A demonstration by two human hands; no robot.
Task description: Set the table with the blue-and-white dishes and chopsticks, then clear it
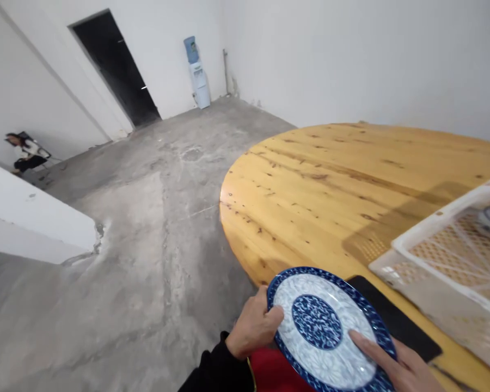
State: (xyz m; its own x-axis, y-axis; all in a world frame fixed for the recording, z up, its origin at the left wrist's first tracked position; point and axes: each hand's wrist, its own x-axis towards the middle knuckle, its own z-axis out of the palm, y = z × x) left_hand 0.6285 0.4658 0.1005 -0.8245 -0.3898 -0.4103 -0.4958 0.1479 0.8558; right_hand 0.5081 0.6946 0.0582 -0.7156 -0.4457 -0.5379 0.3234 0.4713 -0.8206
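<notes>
A blue-and-white patterned plate [326, 326] sits tilted at the near edge of a round wooden table [330, 179], held between both my hands. My left hand [251, 326] grips its left rim, thumb over the edge. My right hand [396, 362] holds the right rim with a finger stretched across the plate's face. Part of the plate lies over a black mat [396, 318] on the table.
A white plastic crate [445, 250] stands on the table at right, with something blue-striped inside it. Bare concrete floor spreads left. A water dispenser [197, 73] stands by the far wall beside a dark doorway [114, 68]. A person [24, 152] crouches far left.
</notes>
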